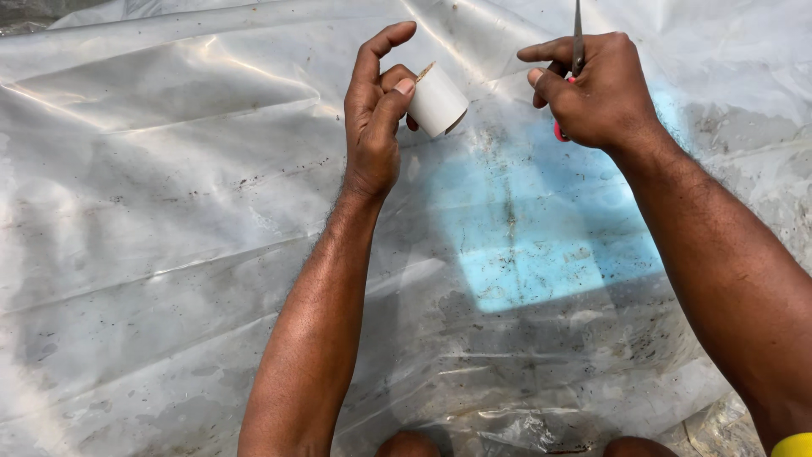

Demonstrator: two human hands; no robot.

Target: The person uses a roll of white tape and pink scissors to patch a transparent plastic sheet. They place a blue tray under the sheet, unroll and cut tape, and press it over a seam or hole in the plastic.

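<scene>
My left hand holds a small roll of white tape between thumb and fingers, the index finger raised above it. A hand's width to the right, my right hand is closed around a pair of scissors. The metal blades point up past the top of the view, and a bit of red handle shows below the fist. Both hands hover over a wrinkled sheet of clear plastic.
The plastic sheet covers the whole view and is speckled with dirt. A blue rectangle shows through it under the hands. My knees appear at the bottom edge. A yellow band sits on my right arm at the lower right corner.
</scene>
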